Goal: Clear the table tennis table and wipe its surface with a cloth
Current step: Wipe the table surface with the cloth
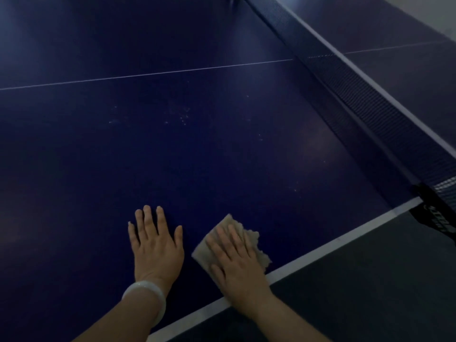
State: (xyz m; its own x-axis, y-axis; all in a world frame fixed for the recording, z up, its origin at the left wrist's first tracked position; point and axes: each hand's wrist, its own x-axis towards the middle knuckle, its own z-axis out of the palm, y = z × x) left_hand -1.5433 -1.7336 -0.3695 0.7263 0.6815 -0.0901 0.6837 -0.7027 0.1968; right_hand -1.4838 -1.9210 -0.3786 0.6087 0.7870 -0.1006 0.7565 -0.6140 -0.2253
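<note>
Cloth under the right hand, near the surface's white edge line.
The right hand [237, 262] presses flat-fingered on the beige cloth [249, 236]; the left hand [158, 245] lies spread on the blue surface [172, 149] just beside it.

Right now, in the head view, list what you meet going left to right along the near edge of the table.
Bracelet → left hand flat on the table → right hand pressing the cloth → net.

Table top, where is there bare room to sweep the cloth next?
The blue table is bare from both hands up to the centre line and across to the net; faint specks lie there. It is crowded only near the edge, where the left hand and the right hand on the cloth sit.
</note>
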